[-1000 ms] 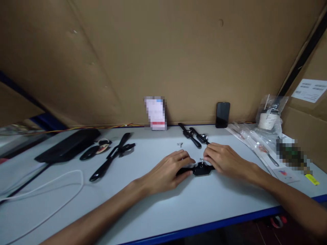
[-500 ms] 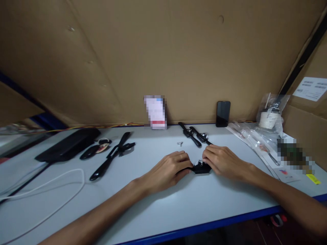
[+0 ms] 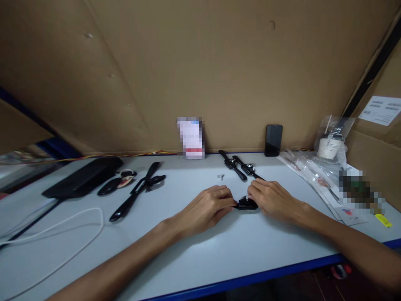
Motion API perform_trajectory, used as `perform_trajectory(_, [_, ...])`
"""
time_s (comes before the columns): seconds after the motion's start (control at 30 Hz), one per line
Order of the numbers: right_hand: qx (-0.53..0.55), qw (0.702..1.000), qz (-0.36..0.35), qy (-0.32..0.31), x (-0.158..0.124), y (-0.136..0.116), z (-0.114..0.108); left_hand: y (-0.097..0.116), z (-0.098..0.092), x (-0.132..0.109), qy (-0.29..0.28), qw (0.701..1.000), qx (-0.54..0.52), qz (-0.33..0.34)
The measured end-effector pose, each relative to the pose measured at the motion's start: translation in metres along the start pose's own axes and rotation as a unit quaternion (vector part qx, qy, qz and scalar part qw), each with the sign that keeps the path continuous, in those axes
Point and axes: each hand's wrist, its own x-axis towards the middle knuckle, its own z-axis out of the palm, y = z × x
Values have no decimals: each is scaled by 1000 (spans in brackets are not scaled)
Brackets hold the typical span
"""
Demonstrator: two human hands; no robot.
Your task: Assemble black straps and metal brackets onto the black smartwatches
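Note:
A black spokeshave (image 3: 247,203) lies between my two hands, low over the table. My left hand (image 3: 216,205) is closed around its left handle, which is mostly hidden by the fingers. At the other end, my right hand (image 3: 271,198) has its fingers bent together on the tool, beside the small silver screw (image 3: 247,198) on its middle. The right handle is hidden behind that hand. Just beyond lie a small silver thumbscrew (image 3: 221,177) and two more black spokeshaves, one (image 3: 233,166) to the left and one (image 3: 249,168) partly behind my right hand.
Left of my hands lie a disassembled-looking black spokeshave (image 3: 138,190), a key fob (image 3: 109,186), a black case (image 3: 83,177) and a white cable (image 3: 102,221). Two phones lean on the cardboard, one lit (image 3: 192,138), one dark (image 3: 273,140). Plastic packages (image 3: 313,179) and a bagged cup (image 3: 328,146) stand right.
The spokeshave has tilted slightly between my hands, so its pale lower edge no longer shows. My hands have stayed in nearly the same place.

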Motion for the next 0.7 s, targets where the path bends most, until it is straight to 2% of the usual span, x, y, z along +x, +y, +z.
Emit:
perform_trajectory(0.43, [3, 1000, -9, -28, 0, -4, -7, 0, 0, -1, -5, 1000, 4, -6])
perform_trajectory(0.57, [57, 998, 30, 26, 0, 0, -12, 0, 1, -1, -4, 1000, -3, -11])
perform_trajectory(0.7, [153, 977, 104, 107, 1, 5, -14, 0, 2, -1, -5, 1000, -5, -12])
